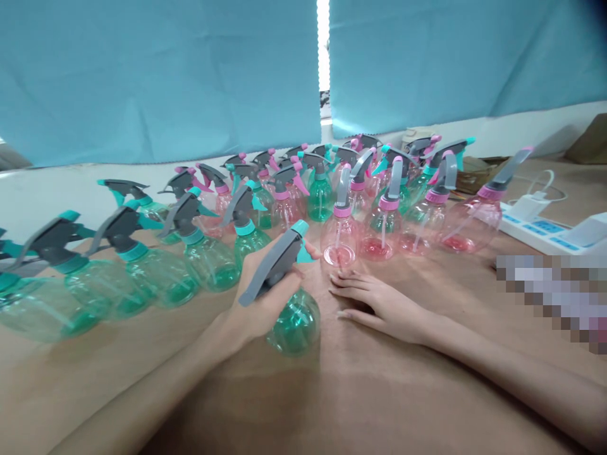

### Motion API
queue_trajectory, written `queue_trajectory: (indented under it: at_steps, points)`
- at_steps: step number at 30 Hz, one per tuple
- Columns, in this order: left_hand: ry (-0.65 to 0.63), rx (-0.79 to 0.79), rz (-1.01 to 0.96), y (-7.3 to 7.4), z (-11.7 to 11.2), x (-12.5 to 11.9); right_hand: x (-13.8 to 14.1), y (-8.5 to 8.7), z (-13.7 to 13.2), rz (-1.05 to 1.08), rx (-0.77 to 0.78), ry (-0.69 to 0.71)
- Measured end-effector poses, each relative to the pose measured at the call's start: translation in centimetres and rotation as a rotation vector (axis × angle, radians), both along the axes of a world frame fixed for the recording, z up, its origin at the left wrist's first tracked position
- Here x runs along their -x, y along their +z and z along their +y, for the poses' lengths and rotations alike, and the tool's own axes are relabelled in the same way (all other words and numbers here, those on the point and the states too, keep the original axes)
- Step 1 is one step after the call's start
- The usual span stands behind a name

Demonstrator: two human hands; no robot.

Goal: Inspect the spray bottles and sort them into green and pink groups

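My left hand [258, 300] is wrapped round the neck of a green spray bottle [296, 322] with a grey and teal trigger head. The bottle's base is near or on the brown tabletop [370, 398]; I cannot tell if it touches. Flat on the table, my right hand [372, 300] has its fingers stretched out and holds nothing. Just beyond its fingertips stands a pink spray bottle [339, 237]. A row of green spray bottles [213, 262] stands to the left of my left hand.
Several pink bottles, among them one at the right [469, 221], form a row. More green and pink bottles crowd behind. A white power strip [540, 234] with plugs lies at the right, near a blurred-out patch [554, 297]. Blue curtains [165, 76] hang at the back.
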State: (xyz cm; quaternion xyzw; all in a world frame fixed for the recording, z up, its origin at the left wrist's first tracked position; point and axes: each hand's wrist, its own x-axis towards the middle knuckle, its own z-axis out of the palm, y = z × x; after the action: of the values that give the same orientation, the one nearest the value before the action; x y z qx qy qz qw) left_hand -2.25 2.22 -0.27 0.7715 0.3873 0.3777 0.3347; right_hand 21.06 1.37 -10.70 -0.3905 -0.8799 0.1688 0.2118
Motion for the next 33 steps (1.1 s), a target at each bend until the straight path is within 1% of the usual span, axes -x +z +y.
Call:
queue_trajectory:
  at_steps: [4,7,10,15,22,33]
  points:
    - [0.01,0.003,0.022,0.22,-0.07,0.07,-0.02,0.0,-0.01,0.0,-0.001,0.004]
    - [0.024,-0.03,0.025,0.32,-0.05,0.06,0.01,0.06,-0.03,0.012,0.004,0.003]
    - [0.033,-0.057,0.005,0.22,0.01,0.05,0.03,0.13,-0.03,0.021,0.01,-0.001]
    - [0.057,-0.041,0.027,-0.1,0.12,0.23,-0.01,0.04,-0.05,0.028,0.005,-0.002]
    - [0.127,-0.059,0.066,0.07,0.11,-0.2,-0.03,-0.05,-0.02,0.019,0.003,0.001]
    - [0.101,-0.076,0.068,0.25,-0.1,-0.37,0.01,-0.01,0.01,0.023,-0.002,0.006]
